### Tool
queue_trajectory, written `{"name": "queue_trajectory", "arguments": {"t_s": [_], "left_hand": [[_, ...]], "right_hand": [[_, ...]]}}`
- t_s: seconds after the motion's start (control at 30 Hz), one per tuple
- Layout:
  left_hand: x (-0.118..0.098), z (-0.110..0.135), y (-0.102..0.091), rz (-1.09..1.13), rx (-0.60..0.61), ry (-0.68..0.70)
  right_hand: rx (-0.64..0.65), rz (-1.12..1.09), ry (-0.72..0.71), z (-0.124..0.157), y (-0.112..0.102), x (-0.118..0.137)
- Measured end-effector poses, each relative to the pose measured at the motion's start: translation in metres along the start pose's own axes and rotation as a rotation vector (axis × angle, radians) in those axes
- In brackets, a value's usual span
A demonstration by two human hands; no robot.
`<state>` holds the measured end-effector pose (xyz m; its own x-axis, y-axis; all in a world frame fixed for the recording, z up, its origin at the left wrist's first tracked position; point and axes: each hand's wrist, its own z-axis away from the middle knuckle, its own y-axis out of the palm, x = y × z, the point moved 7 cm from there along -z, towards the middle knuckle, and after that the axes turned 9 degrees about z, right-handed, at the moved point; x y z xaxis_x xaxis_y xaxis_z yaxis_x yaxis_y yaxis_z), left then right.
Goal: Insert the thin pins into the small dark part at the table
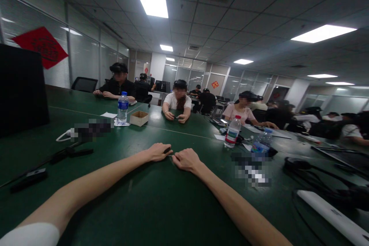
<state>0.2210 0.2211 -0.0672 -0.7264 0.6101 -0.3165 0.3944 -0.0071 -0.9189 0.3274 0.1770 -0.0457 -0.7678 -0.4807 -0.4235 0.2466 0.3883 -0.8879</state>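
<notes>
Both my arms stretch out over a dark green table. My left hand is closed in a pinch around a small dark object that sticks out toward the right. My right hand is closed too, its fingertips meeting the left hand's at a thin pale piece between them, which is too small to name. The two hands rest on the tabletop, almost touching.
Water bottles stand at the left and right, a small cardboard box beside the left one. Black cables and devices lie to the left, a white bar and cables to the right. Several people sit along the far side.
</notes>
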Motion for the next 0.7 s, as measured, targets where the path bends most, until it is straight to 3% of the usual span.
{"name": "queue_trajectory", "arguments": {"t_s": [0.07, 0.17, 0.43, 0.7], "left_hand": [[0.004, -0.003, 0.002, -0.019, 0.012, -0.03], [0.005, -0.005, 0.004, -0.052, 0.019, -0.023], [0.006, 0.001, -0.001, -0.004, -0.063, -0.063], [0.005, 0.005, -0.004, 0.086, -0.057, -0.127]], "right_hand": [[-0.021, 0.013, -0.064, -0.001, -0.004, 0.013], [-0.058, -0.014, -0.021, -0.002, -0.007, 0.016], [-0.067, -0.132, 0.276, -0.002, 0.009, -0.018], [-0.034, -0.139, 0.336, -0.001, 0.017, -0.037]]}}
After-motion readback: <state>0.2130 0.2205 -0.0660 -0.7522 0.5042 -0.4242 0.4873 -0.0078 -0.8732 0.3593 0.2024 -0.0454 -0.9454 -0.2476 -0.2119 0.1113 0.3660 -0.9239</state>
